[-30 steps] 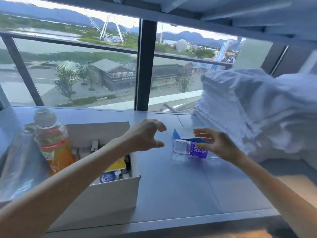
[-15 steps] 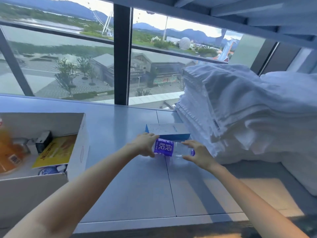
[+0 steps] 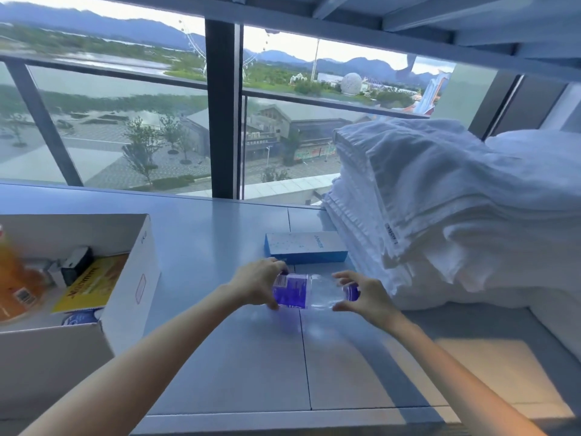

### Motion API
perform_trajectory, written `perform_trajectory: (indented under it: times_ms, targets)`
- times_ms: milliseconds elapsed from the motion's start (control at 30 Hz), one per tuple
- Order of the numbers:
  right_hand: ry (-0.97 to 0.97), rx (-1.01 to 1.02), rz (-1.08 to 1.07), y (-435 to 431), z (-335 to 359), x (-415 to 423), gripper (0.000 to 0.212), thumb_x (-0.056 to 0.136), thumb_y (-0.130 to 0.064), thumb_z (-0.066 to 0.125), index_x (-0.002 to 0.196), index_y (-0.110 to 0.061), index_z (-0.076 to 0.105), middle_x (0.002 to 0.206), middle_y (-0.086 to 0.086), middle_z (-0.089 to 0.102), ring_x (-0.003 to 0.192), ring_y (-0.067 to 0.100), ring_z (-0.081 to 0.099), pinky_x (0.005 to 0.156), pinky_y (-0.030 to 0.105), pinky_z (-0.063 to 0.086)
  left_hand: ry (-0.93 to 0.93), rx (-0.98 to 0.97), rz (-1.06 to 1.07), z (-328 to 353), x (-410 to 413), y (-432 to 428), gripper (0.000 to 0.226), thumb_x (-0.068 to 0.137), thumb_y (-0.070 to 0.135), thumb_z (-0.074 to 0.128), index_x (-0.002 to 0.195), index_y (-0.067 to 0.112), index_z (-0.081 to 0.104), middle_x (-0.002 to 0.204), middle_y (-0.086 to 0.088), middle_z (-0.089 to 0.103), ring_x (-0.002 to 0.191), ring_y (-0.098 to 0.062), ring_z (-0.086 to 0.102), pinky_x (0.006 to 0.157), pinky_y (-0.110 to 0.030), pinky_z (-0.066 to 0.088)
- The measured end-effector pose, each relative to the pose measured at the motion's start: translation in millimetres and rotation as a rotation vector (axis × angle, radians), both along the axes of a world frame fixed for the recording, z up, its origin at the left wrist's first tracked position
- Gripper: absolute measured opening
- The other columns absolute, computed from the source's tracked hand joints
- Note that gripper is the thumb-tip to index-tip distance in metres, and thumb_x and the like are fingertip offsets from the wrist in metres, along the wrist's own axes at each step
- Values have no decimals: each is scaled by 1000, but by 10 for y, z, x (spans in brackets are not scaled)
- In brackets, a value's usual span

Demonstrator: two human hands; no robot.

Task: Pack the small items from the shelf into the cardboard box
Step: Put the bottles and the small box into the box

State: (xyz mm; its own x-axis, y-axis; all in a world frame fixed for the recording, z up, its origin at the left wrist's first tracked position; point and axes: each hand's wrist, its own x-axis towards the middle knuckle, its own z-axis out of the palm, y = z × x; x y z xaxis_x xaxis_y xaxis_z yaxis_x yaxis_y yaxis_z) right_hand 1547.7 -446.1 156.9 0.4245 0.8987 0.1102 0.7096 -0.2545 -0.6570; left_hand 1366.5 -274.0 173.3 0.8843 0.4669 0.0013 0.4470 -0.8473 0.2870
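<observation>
A clear water bottle (image 3: 309, 292) with a purple label and purple cap lies on its side on the grey shelf (image 3: 220, 234). My left hand (image 3: 256, 286) grips its bottom end, fingers curled over the label. My right hand (image 3: 366, 295) grips the cap end, thumb below and fingers above. Just behind the bottle lies a flat blue box (image 3: 305, 251). The white cardboard box (image 3: 132, 278) stands open at the left, holding an orange drink bottle (image 3: 15, 284), a yellow packet (image 3: 91, 284), a small black item (image 3: 75, 265) and other things.
A tall stack of folded white towels (image 3: 440, 199) fills the shelf's right side, close to my right hand. A window with a dark post (image 3: 223, 108) runs behind the shelf. An upper shelf (image 3: 440, 23) hangs overhead.
Both hands have closed in on the lying bottle and now grip its two ends. The view has swung right, pushing the cardboard box toward the left edge.
</observation>
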Motion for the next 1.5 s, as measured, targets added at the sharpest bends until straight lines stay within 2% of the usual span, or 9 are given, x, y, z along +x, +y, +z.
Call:
perform_trajectory:
  times_ms: [200, 333, 500, 667, 867, 1067, 1167, 1333, 1500]
  targets:
    - [473, 506, -25, 95, 456, -378, 65, 68, -8, 76, 123, -27, 47, 111, -6, 65, 98, 4, 64, 81, 17, 53, -369, -491, 117, 168, -362, -92, 65, 56, 8, 87, 116, 8, 59, 110, -9, 65, 100, -23, 60, 89, -32, 50]
    - [526, 468, 115, 279, 826, -700, 64, 69, -11, 76, 124, -24, 45, 116, -1, 62, 106, 14, 62, 78, 16, 54, -516, -670, 157, 312, -615, -197, 60, 59, -2, 84, 113, 4, 59, 107, -15, 64, 91, -20, 59, 77, -22, 47]
    - [396, 445, 203, 378, 1264, -1136, 63, 64, -30, 81, 119, -29, 49, 112, 2, 65, 92, 7, 66, 71, 15, 53, -633, -610, 140, 543, -889, -264, 60, 62, 5, 85, 115, 10, 58, 109, -5, 65, 93, -15, 60, 77, -16, 48]
    - [321, 517, 231, 548, 1667, -1627, 50, 64, -33, 72, 111, -24, 56, 106, -3, 68, 89, 9, 69, 76, 18, 55, -659, -353, 82, 813, -1419, -132, 64, 67, 20, 83, 124, 13, 55, 116, 1, 61, 110, -13, 57, 93, -27, 47]
    - [356, 638, 169, 819, 1973, -2182, 50, 72, -26, 72, 117, -15, 55, 111, 5, 68, 99, 22, 67, 88, 37, 54, -714, -8, 165, 1106, -2628, 409, 40, 74, 13, 77, 112, 20, 65, 112, 11, 60, 105, -10, 59, 95, -20, 45]
    - [429, 702, 234, 1261, 2119, -2827, 35, 68, -31, 77, 100, -30, 61, 103, -5, 72, 98, 18, 68, 86, 36, 55, -657, 172, 373, 1115, -3567, 982, 37, 75, 5, 74, 110, 11, 66, 116, -7, 62, 106, -26, 58, 96, -39, 47]
    - [491, 648, 280, 1598, 1956, -3157, 36, 65, -29, 75, 97, -26, 60, 92, -8, 74, 89, 10, 69, 75, 27, 56, -661, 240, 493, 1030, -3778, 1223, 53, 70, 14, 79, 119, 8, 60, 121, -15, 56, 113, -32, 52, 99, -42, 43]
    - [524, 465, 300, 2114, 1506, -3565, 53, 65, -28, 75, 112, -15, 53, 106, 5, 68, 90, 17, 69, 78, 33, 57, -658, 72, 533, 912, -3836, 1554, 94, 63, 34, 84, 139, 8, 35, 132, -19, 47, 119, -31, 48, 98, -43, 44]
    - [412, 340, 277, 2405, 1172, -3777, 54, 73, -26, 74, 118, -11, 50, 115, 9, 65, 94, 15, 67, 77, 27, 56, -583, -141, 370, 802, -3794, 1714, 76, 69, 30, 80, 132, 9, 42, 127, -14, 58, 104, -16, 55, 82, -27, 42]
